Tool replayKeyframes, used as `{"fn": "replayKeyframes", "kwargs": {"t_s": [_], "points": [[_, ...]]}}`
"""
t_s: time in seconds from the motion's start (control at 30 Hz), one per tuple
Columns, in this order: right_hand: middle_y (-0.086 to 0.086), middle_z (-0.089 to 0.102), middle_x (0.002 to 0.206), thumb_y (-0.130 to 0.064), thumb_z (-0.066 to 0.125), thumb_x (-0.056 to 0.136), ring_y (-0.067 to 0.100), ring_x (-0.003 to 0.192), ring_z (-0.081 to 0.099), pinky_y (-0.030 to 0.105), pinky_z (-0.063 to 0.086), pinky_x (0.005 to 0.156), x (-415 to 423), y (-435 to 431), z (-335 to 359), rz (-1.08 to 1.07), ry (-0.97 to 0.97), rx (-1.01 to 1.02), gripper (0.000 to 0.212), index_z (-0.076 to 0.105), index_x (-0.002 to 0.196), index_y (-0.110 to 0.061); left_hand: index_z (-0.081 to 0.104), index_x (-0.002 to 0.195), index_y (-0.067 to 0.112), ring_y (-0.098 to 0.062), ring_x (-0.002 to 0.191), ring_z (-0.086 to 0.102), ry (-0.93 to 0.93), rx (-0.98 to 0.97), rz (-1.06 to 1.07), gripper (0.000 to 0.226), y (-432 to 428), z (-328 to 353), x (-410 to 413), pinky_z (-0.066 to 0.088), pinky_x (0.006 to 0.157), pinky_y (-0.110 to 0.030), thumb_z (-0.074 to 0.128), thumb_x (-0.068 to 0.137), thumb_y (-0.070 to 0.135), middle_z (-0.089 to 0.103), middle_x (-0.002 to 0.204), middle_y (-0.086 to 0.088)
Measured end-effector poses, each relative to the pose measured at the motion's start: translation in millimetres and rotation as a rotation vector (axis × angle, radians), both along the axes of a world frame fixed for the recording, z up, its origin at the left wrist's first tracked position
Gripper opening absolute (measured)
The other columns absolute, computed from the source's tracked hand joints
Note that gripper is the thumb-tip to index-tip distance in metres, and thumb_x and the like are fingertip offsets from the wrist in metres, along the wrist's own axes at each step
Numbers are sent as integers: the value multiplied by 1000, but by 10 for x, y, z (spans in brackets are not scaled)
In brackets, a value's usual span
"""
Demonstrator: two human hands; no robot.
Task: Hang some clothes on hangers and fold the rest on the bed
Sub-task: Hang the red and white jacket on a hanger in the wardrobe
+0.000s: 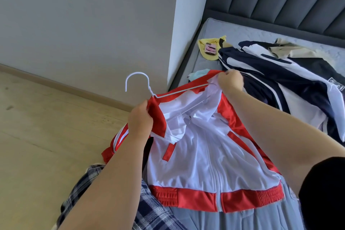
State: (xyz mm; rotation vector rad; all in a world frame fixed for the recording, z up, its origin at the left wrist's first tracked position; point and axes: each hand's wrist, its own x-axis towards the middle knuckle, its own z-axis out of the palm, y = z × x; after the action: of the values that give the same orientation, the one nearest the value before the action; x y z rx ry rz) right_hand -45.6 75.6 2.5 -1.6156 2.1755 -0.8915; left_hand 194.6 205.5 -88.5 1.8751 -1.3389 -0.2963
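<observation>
Since the red-and-white zipped track jacket (205,145) is judged light, limp and slippery, its shoulders are pinched by left hand (141,119) and right hand (230,80) over the white wire hanger (138,82).

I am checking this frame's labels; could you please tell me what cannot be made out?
In the head view:
white hanger: far end hidden inside the red and white jacket, behind the right hand.
left hand: fingertips hidden by the jacket's collar.
navy and white jacket: cut off by the right edge.
pink item on the yellow cloth: too small to identify.
</observation>
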Motion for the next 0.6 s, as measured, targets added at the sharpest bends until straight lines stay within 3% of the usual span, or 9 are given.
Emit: {"fn": "replayKeyframes", "kwargs": {"t_s": [0.07, 0.2, 0.27, 0.33, 0.43, 0.5, 0.53, 0.6], "points": [[1, 33, 52, -9, 45, 82, 21, 53, 31, 26, 23, 47, 291, 99, 58, 144, -6, -68, 33, 31, 53, -16, 64, 111, 8, -39, 94, 61, 25, -26, 48, 28, -17, -2, -12, 44, 76, -39, 42, 95, 3, 69, 98, -17], [-1, 28, 50, -11, 44, 80, 15, 48, 24, 28, 18, 45, 655, 235, 232, 216, -116, -180, 31, 28, 54, -16, 63, 110, 6, -40, 94, 60, 96, -14, 139, 28, -28, -17, 22, 34, 71, -32, 43, 93, 0, 67, 97, -18], [2, 33, 51, -9, 44, 83, 17, 49, 30, 27, 24, 46, 733, 279, 308, 266, -152, -86, 30, 35, 54, -13, 62, 114, 7, -39, 98, 59, 54, 32, 130, 29, -38, -24, 32, 37, 75, -35, 44, 92, -1, 66, 102, -18], [6, 42, 54, -6, 47, 84, 19, 50, 42, 26, 37, 51, 850, 414, 365, 475, -213, 76, 22, 51, 62, -6, 61, 118, 7, -37, 102, 59, -31, 54, 70, 32, -48, -29, 12, 41, 82, -38, 46, 91, -1, 66, 106, -18], [7, 54, 64, -11, 60, 86, 16, 59, 53, 28, 46, 56, 983, 640, 352, 899, -321, 378, 15, 61, 72, -7, 63, 106, 5, -39, 91, 60, -85, -12, -48, 22, -54, -29, -45, 34, 70, -35, 46, 91, 2, 66, 94, -18], [8, 60, 66, -27, 62, 90, 19, 64, 58, 27, 48, 60, 998, 681, 302, 1010, -206, 490, 26, 62, 71, -10, 64, 97, 6, -37, 82, 61, -61, -55, -58, 16, -45, 3, -67, 29, 63, -31, 49, 91, 8, 67, 87, -17], [6, 61, 67, -36, 59, 92, 20, 66, 58, 28, 47, 62, 979, 628, 272, 954, -67, 392, 32, 62, 71, -12, 63, 93, 6, -36, 79, 60, -48, -76, -57, 14, -37, 14, -68, 28, 61, -30, 50, 90, 8, 67, 85, -16], [4, 60, 82, -40, 52, 94, 22, 82, 56, 31, 43, 70, 872, 485, 193, 718, 269, -16, 30, 64, 86, -14, 63, 88, 5, -36, 74, 59, -20, -138, -68, 15, -16, 26, -63, 28, 60, -30, 48, 89, 2, 66, 80, -15]]}}
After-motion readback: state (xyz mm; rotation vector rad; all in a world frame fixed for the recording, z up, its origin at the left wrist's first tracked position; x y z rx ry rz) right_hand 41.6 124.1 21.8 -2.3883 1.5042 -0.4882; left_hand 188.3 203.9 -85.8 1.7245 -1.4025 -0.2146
